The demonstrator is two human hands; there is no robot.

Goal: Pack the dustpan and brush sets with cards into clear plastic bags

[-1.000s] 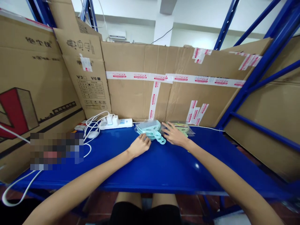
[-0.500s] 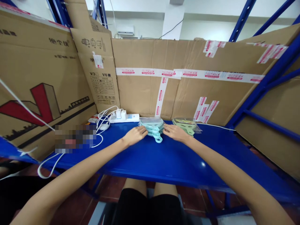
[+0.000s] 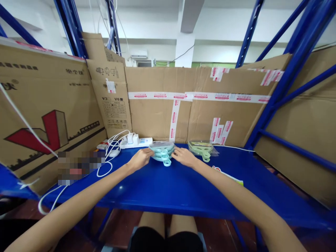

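Mint-green plastic pieces (image 3: 162,152), stacked in a clear bag, lay on the blue shelf (image 3: 170,185) near the cardboard wall (image 3: 157,115). The left hand (image 3: 139,159) gripped the stack's left edge with curled fingers, and the right hand (image 3: 183,156) pressed against its right side. A second, paler green bagged stack (image 3: 201,148) sat just beside, and a white power strip (image 3: 136,141) lay further left.

Your arms extend forward and converge; your left hand (image 3: 138,159) and right hand (image 3: 183,157) lie close together, palms down, fingers loosely curled.
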